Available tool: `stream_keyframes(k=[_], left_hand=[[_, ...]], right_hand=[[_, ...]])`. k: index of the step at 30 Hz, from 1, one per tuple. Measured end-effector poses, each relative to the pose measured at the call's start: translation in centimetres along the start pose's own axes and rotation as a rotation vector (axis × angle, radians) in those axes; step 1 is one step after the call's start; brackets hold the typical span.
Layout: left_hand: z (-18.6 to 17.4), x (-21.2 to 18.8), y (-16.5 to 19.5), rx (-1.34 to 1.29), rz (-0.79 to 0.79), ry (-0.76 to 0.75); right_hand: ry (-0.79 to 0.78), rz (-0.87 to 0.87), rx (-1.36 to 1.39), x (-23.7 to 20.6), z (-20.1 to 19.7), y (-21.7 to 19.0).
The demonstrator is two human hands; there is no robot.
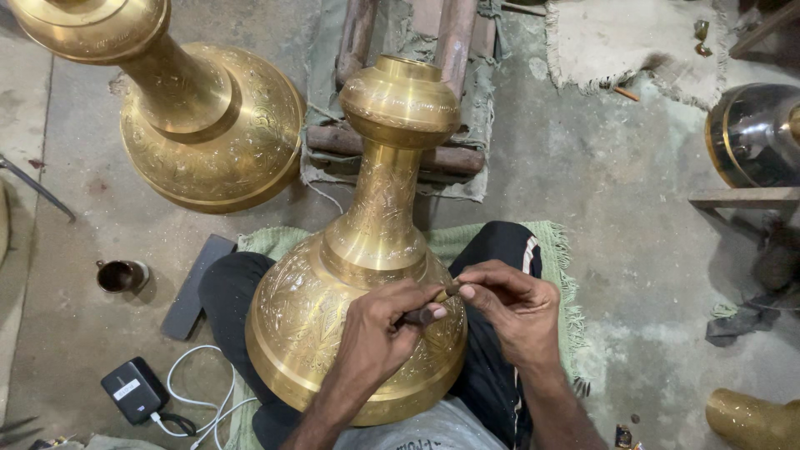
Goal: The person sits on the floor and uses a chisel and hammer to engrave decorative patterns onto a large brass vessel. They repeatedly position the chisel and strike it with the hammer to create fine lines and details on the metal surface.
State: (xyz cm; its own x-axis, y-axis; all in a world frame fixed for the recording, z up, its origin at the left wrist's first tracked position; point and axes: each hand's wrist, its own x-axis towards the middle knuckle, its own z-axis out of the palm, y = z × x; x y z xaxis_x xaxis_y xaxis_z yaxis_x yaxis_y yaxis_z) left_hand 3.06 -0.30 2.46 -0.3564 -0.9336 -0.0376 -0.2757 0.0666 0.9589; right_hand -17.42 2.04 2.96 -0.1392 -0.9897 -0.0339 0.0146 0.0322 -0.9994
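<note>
A tall engraved brass vase stands upright between my knees, its round belly low and its neck rising toward the camera. Both hands rest on the belly's right shoulder. My left hand pinches a short dark engraving tool against the brass. My right hand grips the same tool at its upper end, fingertips meeting those of the left. The tool's tip is hidden under my fingers.
A second engraved brass vase stands at the upper left. A small dark cup, a black flat bar and a charger with white cable lie at left. A green mat is under me. A metal pot sits at right.
</note>
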Motion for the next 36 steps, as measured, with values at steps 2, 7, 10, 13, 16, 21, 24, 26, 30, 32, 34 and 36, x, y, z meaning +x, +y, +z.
stream_keyframes(k=[2,7,10,13,16,21,24,26,30,32,34,36], left_hand=[[0.0,-0.2,0.2,0.009,0.060,0.020],[-0.7,-1.0,0.9,0.041,-0.006,0.002],[-0.9,-1.0,1.2,0.066,0.041,0.048],[-1.0,-0.9,1.5,0.170,0.097,0.032],[-1.6,-0.8,2.2,0.158,0.155,0.002],[-0.9,-1.2,3.2,0.043,-0.001,-0.043],[-0.3,-3.8,2.0,0.048,0.146,0.034],[-0.1,-6.9,0.0,-0.065,0.002,0.055],[-4.1,-12.7,-7.7,-0.415,-0.231,0.550],[-6.2,-14.3,-11.2,-0.728,-0.694,0.962],[-6.9,-15.0,-13.3,-0.620,-0.921,0.994],[-6.2,-15.5,-13.8,-0.468,-1.127,0.889]], right_hand=[[-0.026,-0.053,-0.100,-0.2,-0.2,-0.3],[-0.034,0.004,-0.133,-0.6,-0.1,0.2],[-0.043,0.099,0.064,-0.8,-0.1,1.1],[-0.039,0.091,0.136,-1.6,0.0,2.0],[-0.073,0.076,0.113,-2.2,0.1,2.5],[-0.104,0.016,0.273,-2.6,1.2,3.2],[-0.021,0.054,0.379,-2.9,2.2,4.0],[-0.059,0.139,0.512,-2.9,2.7,4.7],[-0.070,0.209,0.694,-1.4,1.9,4.8],[0.088,0.058,0.364,0.8,0.6,3.9],[0.135,-0.345,0.101,4.0,-0.8,2.7],[0.210,-0.558,-0.060,8.8,-1.9,2.0]])
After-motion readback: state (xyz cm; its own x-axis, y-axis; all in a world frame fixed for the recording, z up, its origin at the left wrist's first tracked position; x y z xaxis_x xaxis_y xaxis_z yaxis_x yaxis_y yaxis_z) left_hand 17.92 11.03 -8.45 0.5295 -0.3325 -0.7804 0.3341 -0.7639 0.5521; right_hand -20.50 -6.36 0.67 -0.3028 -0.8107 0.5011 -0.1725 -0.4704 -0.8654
